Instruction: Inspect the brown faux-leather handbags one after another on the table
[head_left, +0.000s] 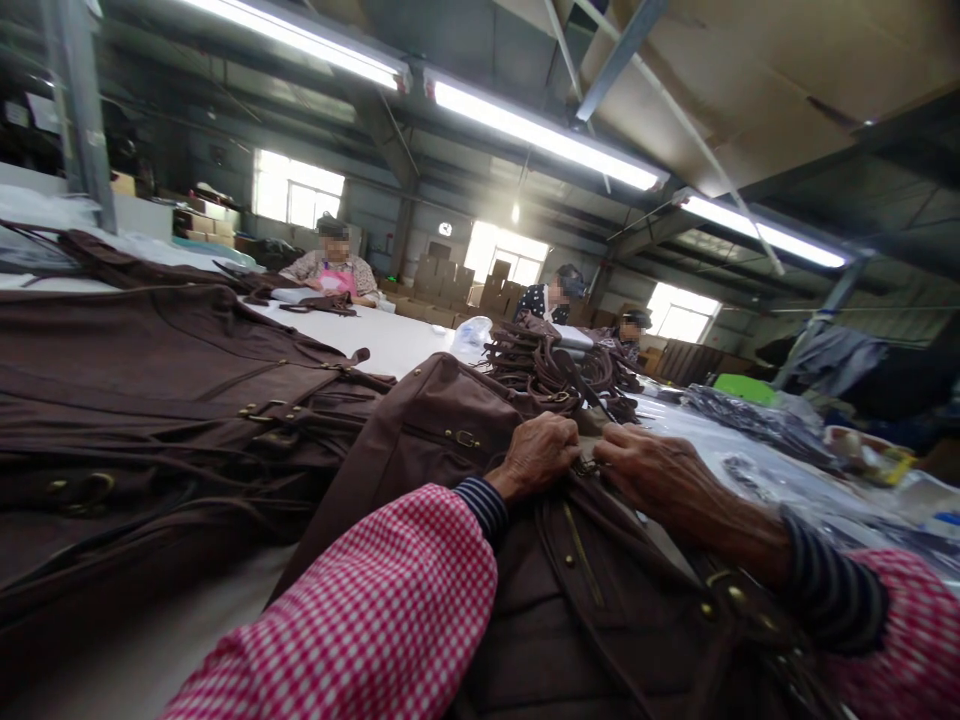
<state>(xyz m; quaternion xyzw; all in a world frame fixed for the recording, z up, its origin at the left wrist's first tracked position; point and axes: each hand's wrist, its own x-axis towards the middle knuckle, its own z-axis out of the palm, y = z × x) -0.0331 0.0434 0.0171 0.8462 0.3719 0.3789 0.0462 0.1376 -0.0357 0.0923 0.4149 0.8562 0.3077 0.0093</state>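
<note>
A dark brown bag (592,630) with a brass zip, studs and thin cords lies on the table right in front of me. My left hand (536,455) is closed on its upper edge, knuckles up. Close beside it, my right hand (660,475) pinches the same edge, near a small metal fitting (585,466) between the two hands. The fingertips are partly hidden, so the exact grip does not show. Left of my hands rises a brown leather-like panel (442,410) with a small buckle; whether it belongs to this bag I cannot tell.
More brown bags (150,370) are piled on the left. A heap of brown straps (555,370) stands beyond my hands. Clear plastic bags (772,480) cover the table's right side, near a green object (742,388). Several people (337,270) work across the table.
</note>
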